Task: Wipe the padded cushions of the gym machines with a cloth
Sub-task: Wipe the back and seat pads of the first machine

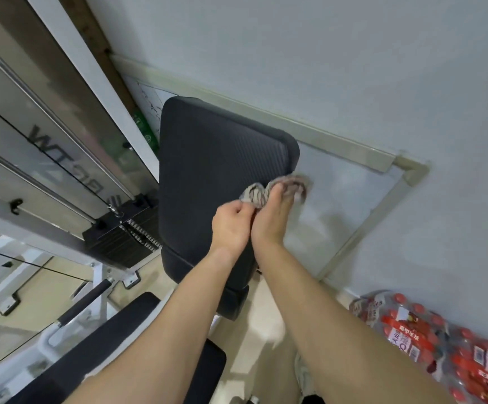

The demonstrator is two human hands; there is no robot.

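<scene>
Forearms (175,322), left hand (231,225) fingers pinching striped cloth (258,195), right hand (269,223) fingers gripping it, at black cushion (216,158)

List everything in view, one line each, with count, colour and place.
back pad: one, black, centre, upright
cloth: one, grey striped, at the back pad's right edge
bench pad: one, black, bottom left
weight stack: one, black, left of the back pad
foam grip: one, black, lower left on the white frame
whiteboard: one, white with a pale frame, against the wall behind the back pad
bottle pack: one, red caps and labels, bottom right
left hand: one, bare, pinches the cloth's near end
right hand: one, bare, grips the cloth beside the left hand
</scene>
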